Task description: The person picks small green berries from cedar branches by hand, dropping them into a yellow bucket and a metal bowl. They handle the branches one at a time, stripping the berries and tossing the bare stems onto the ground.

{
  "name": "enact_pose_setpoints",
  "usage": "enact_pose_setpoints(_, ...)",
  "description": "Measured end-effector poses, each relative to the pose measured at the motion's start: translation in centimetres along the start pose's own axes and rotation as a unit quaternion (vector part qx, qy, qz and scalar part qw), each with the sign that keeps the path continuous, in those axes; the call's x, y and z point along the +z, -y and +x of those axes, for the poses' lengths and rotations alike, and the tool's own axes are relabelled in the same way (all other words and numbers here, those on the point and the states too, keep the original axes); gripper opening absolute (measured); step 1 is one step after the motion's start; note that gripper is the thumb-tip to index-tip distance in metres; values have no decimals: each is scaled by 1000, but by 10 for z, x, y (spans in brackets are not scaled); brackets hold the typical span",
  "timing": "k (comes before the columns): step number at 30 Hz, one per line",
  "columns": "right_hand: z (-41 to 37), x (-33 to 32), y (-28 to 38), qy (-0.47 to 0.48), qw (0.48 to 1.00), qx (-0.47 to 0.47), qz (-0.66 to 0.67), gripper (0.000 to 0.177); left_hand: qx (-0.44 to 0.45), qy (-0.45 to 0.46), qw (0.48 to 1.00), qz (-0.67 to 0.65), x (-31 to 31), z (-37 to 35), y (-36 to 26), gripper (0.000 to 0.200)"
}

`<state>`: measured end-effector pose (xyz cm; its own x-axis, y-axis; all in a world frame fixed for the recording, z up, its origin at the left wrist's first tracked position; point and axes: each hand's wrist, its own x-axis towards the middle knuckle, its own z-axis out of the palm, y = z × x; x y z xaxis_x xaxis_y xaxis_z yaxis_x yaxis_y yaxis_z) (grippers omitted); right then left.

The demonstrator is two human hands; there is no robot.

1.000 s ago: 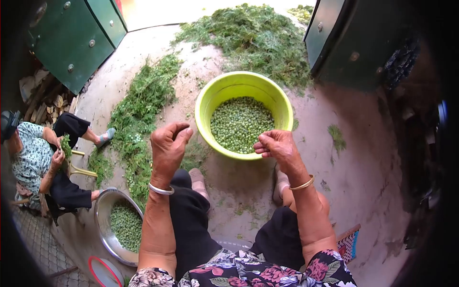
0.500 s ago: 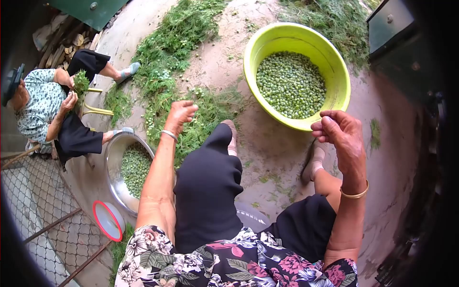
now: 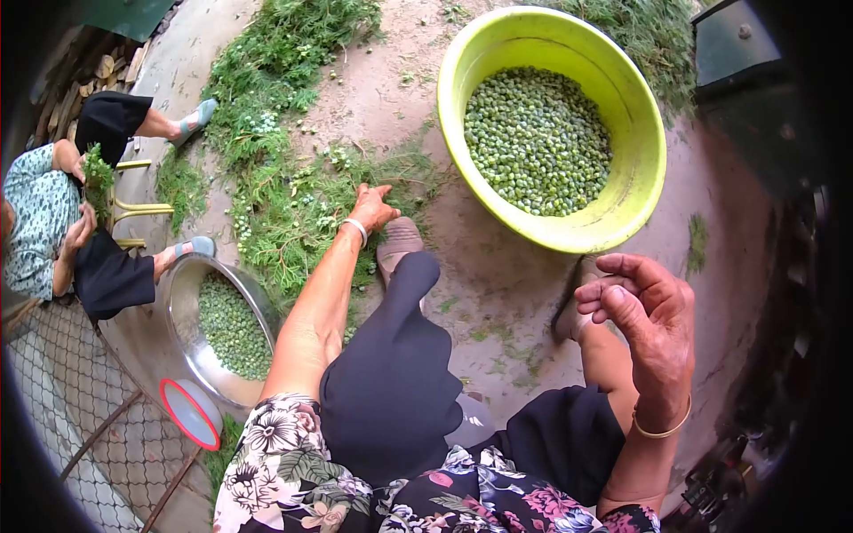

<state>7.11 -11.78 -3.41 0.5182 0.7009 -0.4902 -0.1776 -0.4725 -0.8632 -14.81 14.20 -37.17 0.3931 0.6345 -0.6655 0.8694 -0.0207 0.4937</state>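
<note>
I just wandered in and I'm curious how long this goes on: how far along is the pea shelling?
Done: the yellow-green basin holds a deep layer of loose green peas, and the steel bowl holds more. In hand: the left hand reaches into the greenery on the ground; the right hand is curled, contents unclear. Left: greenery lies heaped about, stripped or not I cannot tell.

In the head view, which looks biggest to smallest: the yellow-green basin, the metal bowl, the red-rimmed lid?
1. yellow-green basin
2. metal bowl
3. red-rimmed lid
The wide lens distorts the picture's edges, where the bowl and lid sit, so their true sizes are unsure.
</note>
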Motion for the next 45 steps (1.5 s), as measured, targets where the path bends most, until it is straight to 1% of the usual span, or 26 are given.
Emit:
enact_pose_setpoints(2,1,1,1,-8,1000,11,6,29,-13,-35,999,-34,11,11,11,73)
enact_pose_setpoints(3,1,1,0,-5,1000,5,9,29,-16,-23,970,-242,4,0,9,76)
enact_pose_setpoints(4,1,0,0,-1,1000,-5,12,28,4,-46,944,-327,1,-5,11,73)
enact_pose_setpoints(6,-1,0,1,0,1000,-7,9,28,1,-7,891,-454,-13,-15,16,54)
enact_pose_setpoints(7,-2,-1,1,4,1000,-7,5,27,6,-9,892,-452,-22,-19,23,54)
enact_pose_setpoints(9,-3,-1,0,7,1000,-15,1,27,76,22,813,-577,-37,-30,35,34)
enact_pose_setpoints(10,-4,-1,-1,9,1000,-17,-5,26,82,20,815,-574,-45,-45,26,34)
enact_pose_setpoints(12,-4,-1,-2,16,999,-29,-10,26,123,68,765,-628,-66,-77,8,24)
enact_pose_setpoints(17,-1,-3,-13,24,998,-46,-46,30,201,125,730,-642,-97,-133,-28,25)
enact_pose_setpoints(19,3,-3,-21,23,987,-88,-132,36,215,137,721,-644,-109,-158,-48,25)
enact_pose_setpoints(20,2,-2,-23,19,987,-95,-128,36,223,150,710,-651,-116,-171,-60,25)
enact_pose_setpoints(23,7,12,-37,17,955,-266,-127,50,259,181,709,-631,-130,-206,-97,31)
enact_pose_setpoints(26,-6,23,-25,-16,889,-367,-274,72,280,198,707,-619,-137,-244,-137,34)
enact_pose_setpoints(27,-7,26,-27,-24,871,-373,-318,79,280,209,698,-624,-137,-258,-150,35)
enact_pose_setpoints(30,-3,28,-32,-42,862,-419,-283,89,274,216,681,-644,-125,-300,-188,32)
enact_pose_setpoints(31,-6,25,-24,-8,890,-405,-210,87,273,231,672,-648,-120,-309,-196,33)
enact_pose_setpoints(32,-10,21,-17,-16,888,-407,-211,87,278,238,672,-644,-116,-316,-205,33)
enact_pose_setpoints(34,-19,14,-6,26,889,-438,-132,86,288,255,676,-629,-106,-328,-223,33)
enact_pose_setpoints(35,-21,13,-7,51,921,-379,-74,78,293,252,687,-615,-102,-332,-232,33)
enact_pose_setpoints(36,-26,10,-2,47,921,-379,-76,78,295,255,685,-615,-96,-333,-240,33)
enact_pose_setpoints(38,-38,2,11,135,938,-289,138,60,297,255,710,-585,-86,-333,-257,32)
enact_pose_setpoints(39,-35,0,4,115,946,-271,134,47,299,265,711,-578,-82,-336,-267,31)
enact_pose_setpoints(42,-25,-8,-6,51,961,-256,92,44,354,265,715,-542,-72,-331,-283,31)
enact_pose_setpoints(43,-20,-10,-10,60,957,-261,114,34,379,236,709,-546,-71,-334,-290,29)
enact_pose_setpoints(44,-19,-13,-11,58,957,-259,115,34,377,237,710,-545,-71,-328,-288,29)
enact_pose_setpoints(45,-24,-16,-6,90,938,-206,263,31,397,177,734,-521,-73,-317,-282,29)
